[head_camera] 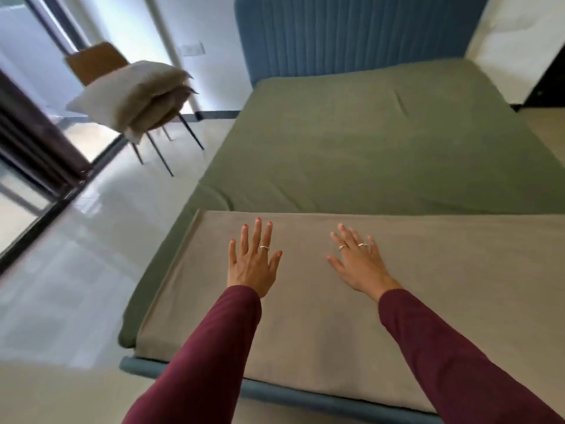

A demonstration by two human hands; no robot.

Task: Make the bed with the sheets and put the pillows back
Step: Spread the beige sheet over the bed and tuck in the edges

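Left hand [253, 264] and right hand [359, 264], fingers straight and spread, lie flat on folded grey sheet [305, 316] across bed foot, 6 o'clock. Green fitted sheet [382, 148] beyond. Pale stacked pillows [128, 96] on brown chair [91, 61], 10 o'clock.

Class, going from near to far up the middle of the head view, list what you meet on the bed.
Blue bed frame → grey sheet → hands, left and right → green sheet → blue headboard.

Green sheet [382, 154] ahead bare; headboard [351, 32] blocks beyond.
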